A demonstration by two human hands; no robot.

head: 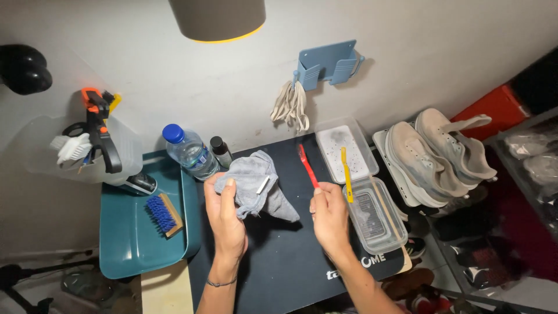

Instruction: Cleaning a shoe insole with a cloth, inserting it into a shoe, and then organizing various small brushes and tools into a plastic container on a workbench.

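My left hand (225, 215) grips a crumpled grey cloth (256, 183) and lifts it over a dark mat (279, 256). My right hand (330, 216) holds a red toothbrush (307, 164) by its handle, the head pointing away from me. A yellow toothbrush (346, 173) rests across a clear plastic tray (375, 215) just right of that hand.
A teal basin (125, 247) at left holds a blue-bristled wooden brush (163, 214). A water bottle (189, 152) and a small dark bottle (221, 151) stand behind the cloth. A second white tray (344, 150), a pair of grey sneakers (439, 152), hanging laces (290, 106) and a tool tub (75, 152) surround the mat.
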